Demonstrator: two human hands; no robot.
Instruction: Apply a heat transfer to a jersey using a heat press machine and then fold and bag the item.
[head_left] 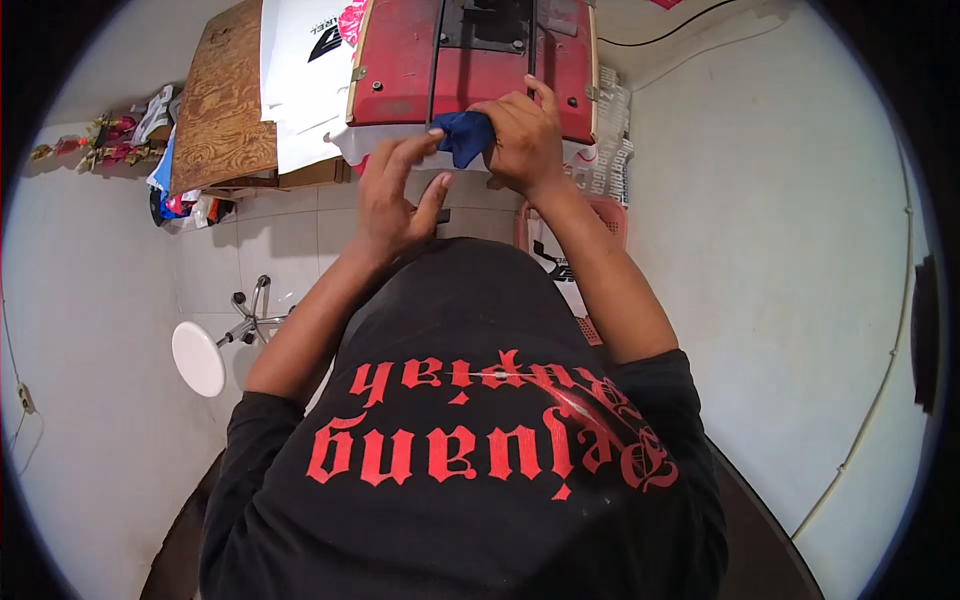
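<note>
A small piece of dark blue cloth (464, 138) is bunched in my right hand (526, 140), in front of the near edge of a red metal machine (480, 90). The fingers of that hand are curled round the cloth's right side, with one finger raised. My left hand (398, 195) has its thumb and fingers apart. One of its fingertips is close to the cloth's left corner; I cannot tell whether it touches. Two thin dark bars (436, 70) run across the machine's scuffed red top, beside a dark metal plate (488, 25).
Left of the machine, white printed sheets (295, 110) lie on a wooden table (225, 100). A pink plastic basket (610, 215) sits below on the right. A round white stool (199, 358) lies tipped on the tiled floor. Pale walls (790, 250) rise on both sides.
</note>
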